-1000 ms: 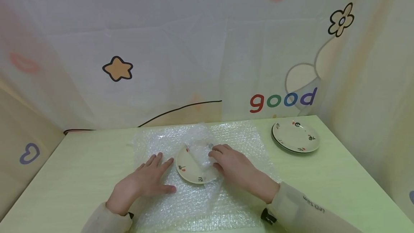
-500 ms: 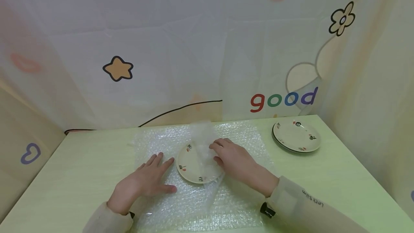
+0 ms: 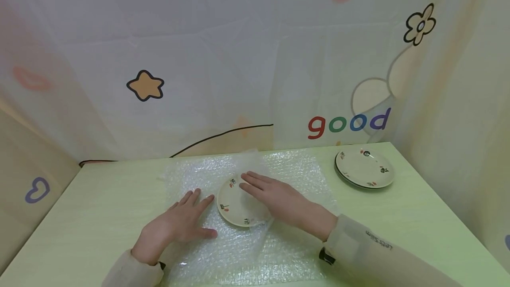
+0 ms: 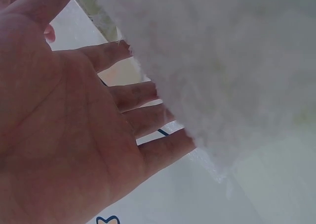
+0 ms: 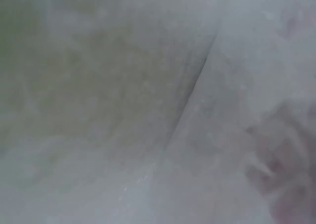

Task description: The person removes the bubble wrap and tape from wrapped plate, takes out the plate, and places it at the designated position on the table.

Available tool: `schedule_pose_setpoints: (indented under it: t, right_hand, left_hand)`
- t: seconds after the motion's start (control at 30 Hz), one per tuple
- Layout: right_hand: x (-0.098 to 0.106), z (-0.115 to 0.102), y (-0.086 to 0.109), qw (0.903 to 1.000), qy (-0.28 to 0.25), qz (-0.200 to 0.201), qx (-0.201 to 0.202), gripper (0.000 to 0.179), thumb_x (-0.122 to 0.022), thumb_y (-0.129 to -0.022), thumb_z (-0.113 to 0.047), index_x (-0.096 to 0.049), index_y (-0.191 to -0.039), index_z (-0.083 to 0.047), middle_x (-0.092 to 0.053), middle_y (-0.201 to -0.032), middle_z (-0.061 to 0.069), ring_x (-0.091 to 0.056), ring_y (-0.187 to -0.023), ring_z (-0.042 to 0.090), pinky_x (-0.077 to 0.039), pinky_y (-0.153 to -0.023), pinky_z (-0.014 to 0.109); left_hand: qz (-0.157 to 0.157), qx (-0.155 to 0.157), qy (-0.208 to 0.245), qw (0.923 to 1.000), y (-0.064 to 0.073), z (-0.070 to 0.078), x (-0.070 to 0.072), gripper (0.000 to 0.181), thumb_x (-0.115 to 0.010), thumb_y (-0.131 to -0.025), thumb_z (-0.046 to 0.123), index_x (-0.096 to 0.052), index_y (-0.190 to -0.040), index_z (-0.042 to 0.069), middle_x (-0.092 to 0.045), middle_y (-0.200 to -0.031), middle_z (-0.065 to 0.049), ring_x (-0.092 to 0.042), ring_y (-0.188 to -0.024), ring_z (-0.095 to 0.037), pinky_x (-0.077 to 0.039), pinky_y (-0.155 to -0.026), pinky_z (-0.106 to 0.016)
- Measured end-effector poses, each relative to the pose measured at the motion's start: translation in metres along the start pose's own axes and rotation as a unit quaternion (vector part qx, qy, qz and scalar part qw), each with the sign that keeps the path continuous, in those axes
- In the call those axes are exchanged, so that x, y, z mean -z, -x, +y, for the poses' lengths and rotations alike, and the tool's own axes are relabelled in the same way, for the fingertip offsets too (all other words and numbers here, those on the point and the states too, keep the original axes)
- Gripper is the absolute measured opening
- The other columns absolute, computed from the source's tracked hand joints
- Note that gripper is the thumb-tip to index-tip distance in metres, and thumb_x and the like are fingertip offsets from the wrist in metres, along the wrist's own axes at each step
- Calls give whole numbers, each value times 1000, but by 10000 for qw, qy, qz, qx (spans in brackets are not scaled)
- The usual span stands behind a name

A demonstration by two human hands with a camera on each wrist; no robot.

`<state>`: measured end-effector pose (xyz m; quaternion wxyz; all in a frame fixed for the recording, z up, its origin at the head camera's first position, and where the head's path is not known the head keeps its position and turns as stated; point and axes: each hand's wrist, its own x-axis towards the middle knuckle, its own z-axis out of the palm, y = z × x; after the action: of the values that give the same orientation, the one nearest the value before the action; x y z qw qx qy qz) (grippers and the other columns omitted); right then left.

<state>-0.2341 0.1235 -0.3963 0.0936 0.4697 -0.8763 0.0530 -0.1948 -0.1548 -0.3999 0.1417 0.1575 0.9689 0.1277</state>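
A cream plate with small printed motifs lies on a spread sheet of bubble wrap in the head view. My right hand lies over the plate's right part with fingers extended, on a thin clear flap of wrap. Left of the plate, my left hand rests flat on the sheet, fingers spread. The left wrist view shows that palm, its fingertips hidden behind the whitish wrap. Cloudy film fills the right wrist view, with blurred fingers showing faintly through it.
Two or more similar plates are stacked at the back right of the pale green table. Behind the table hangs a printed curtain, which also runs along both sides.
My right hand has gone from bent fingers at the flap to straightened fingers further left over the plate. The flap has shifted right, baring more of the plate's left side. My left hand stays put.
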Motion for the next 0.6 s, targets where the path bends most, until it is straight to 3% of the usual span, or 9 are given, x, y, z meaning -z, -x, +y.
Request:
schedule_pose_setpoints:
  t: [0.13,0.33,0.6]
  right_hand:
    - [1,-3,-1,9992,189,-287,209,58,-61,-96,14,-50,-150,-1,-36,-163,12,-29,-151,28,-35,-115,40]
    - [2,-5,-5,9977,410,-531,84,53,-62,-96,12,-53,-147,1,-41,-159,14,-35,-149,28,-40,-112,39]
    - [0,-1,-7,9962,718,-469,-122,46,-62,-96,12,-57,-141,5,-46,-155,19,-42,-144,31,-44,-108,38]
  left_hand:
    - [-4,-6,-8,10000,0,0,0,92,-79,-87,50,-39,-157,6,-19,-162,-35,-16,-149,-54,-25,-113,-71]
    - [-11,-25,7,10000,-1,-2,-1,92,-78,-88,50,-39,-158,5,-19,-162,-34,-16,-149,-54,-25,-113,-70]
    - [18,-24,51,10000,0,-2,-1,92,-79,-87,50,-39,-158,6,-19,-162,-34,-15,-149,-53,-24,-115,-69]
